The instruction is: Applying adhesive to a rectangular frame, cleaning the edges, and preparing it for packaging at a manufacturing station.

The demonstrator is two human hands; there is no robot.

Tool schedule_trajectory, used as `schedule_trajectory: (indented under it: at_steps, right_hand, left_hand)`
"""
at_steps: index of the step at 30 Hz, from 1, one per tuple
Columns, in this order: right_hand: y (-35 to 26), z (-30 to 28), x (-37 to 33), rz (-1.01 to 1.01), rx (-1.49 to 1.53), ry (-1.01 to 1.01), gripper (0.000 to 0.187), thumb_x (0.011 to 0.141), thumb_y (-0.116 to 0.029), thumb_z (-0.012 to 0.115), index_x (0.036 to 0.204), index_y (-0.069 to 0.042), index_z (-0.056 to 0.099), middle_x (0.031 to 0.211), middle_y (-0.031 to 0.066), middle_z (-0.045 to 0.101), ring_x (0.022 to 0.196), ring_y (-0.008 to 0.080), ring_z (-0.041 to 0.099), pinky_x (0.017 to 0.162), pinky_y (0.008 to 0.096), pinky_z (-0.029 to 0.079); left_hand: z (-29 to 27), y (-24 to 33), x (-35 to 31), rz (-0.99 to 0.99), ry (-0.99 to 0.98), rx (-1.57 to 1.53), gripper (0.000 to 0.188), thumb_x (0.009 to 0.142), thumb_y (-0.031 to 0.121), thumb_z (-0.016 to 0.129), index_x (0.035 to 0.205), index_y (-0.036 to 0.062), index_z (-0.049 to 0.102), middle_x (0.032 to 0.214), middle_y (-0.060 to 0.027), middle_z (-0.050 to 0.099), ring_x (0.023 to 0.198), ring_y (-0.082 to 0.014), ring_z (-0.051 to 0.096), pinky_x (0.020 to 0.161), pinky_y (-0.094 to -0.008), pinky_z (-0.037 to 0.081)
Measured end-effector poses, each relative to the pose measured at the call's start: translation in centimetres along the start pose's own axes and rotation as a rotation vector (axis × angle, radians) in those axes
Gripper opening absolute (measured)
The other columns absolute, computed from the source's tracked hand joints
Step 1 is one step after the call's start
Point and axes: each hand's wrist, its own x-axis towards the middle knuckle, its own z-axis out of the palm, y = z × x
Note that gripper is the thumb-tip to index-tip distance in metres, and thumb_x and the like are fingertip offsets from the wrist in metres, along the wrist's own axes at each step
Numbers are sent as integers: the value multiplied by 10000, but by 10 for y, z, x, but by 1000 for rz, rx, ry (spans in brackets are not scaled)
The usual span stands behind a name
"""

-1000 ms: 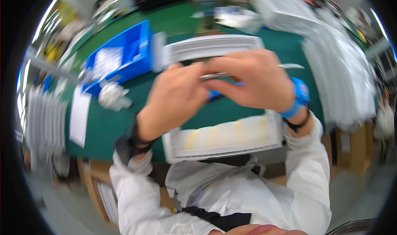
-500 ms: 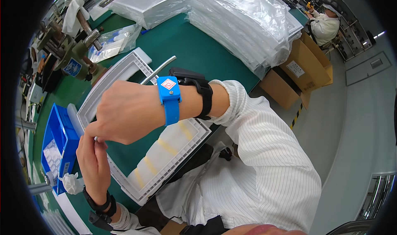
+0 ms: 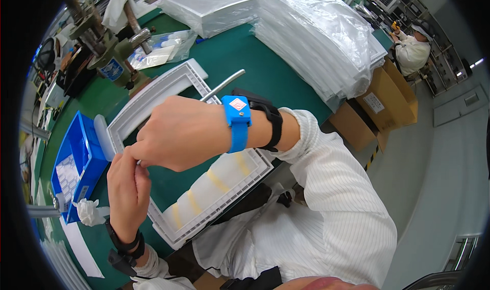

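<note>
My left hand (image 3: pixel 128 195) is closed at the left side of a white plastic frame (image 3: pixel 171 236), fingers pressed together. My right hand (image 3: pixel 178 134) reaches across from the right, back upward, and its bent fingertips meet the left hand's. A tiny pale bit shows between the fingertips, too small to name. Past my right wrist, which wears a blue strap (image 3: pixel 237 117), sticks out a metal rod (image 3: pixel 224 85). The hand hides its other end, so I cannot tell whether I hold it. White padding with yellowish strips (image 3: pixel 209 185) lies along the frame's near side.
A blue bin (image 3: pixel 81 160) stands left of my hands, a crumpled white wad (image 3: pixel 91 212) beside it. Farther off are a green vise (image 3: pixel 109 60) and a plastic bag (image 3: pixel 168 47). Plastic-wrapped stacks (image 3: pixel 316 40) fill the back right; a cardboard box (image 3: pixel 385 98) and a person (image 3: pixel 412 50) are beyond.
The whole view has shifted, so bench items appear farther right. My hands stay together at the frame's left side, and the rod moves along with my right wrist.
</note>
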Motion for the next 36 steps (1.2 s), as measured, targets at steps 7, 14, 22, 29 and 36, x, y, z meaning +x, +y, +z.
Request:
schedule_trajectory:
  at_steps: [7, 14, 22, 29, 36]
  right_hand:
    - [-7, 1, 0, -74, -2, 124, 156, 798, -151, 664, 945, -106, 635, 717, 40, 622, 636, 261, 641, 521, 343, 487]
    - [-10, -6, 4, -91, 88, 84, 110, 821, -145, 680, 888, -99, 606, 723, 34, 617, 597, 252, 609, 492, 345, 447]
    - [-13, -11, 6, -64, 209, 36, 97, 821, -120, 678, 836, -79, 591, 695, 53, 596, 577, 281, 577, 488, 357, 421]
    - [-13, -7, 2, -28, 286, 83, 52, 823, -90, 659, 832, -71, 612, 713, 79, 610, 610, 305, 588, 519, 366, 440]
    - [5, -32, -1, -37, 211, 250, 110, 902, -58, 595, 970, 17, 638, 697, 49, 603, 565, 100, 526, 516, 234, 388]
  left_hand:
    - [-2, -4, 0, 172, 70, 32, 195, 737, -5, 495, 925, 17, 541, 769, -168, 519, 717, -370, 484, 645, -422, 393]
    - [0, -7, -1, 189, 95, -37, 95, 752, -5, 468, 843, 16, 483, 706, -153, 472, 656, -344, 450, 589, -410, 371]
    - [-1, -7, -4, 223, 129, -57, 58, 771, 21, 467, 825, 17, 488, 647, -138, 460, 600, -340, 440, 572, -411, 376]
    - [-12, -6, -6, -10, 114, -168, 112, 845, 92, 497, 831, 0, 560, 664, -103, 517, 610, -171, 511, 567, -297, 402]
    - [-13, 10, -16, 22, 46, -188, 272, 867, 92, 470, 970, -49, 679, 841, -119, 621, 754, -174, 586, 704, -288, 462]
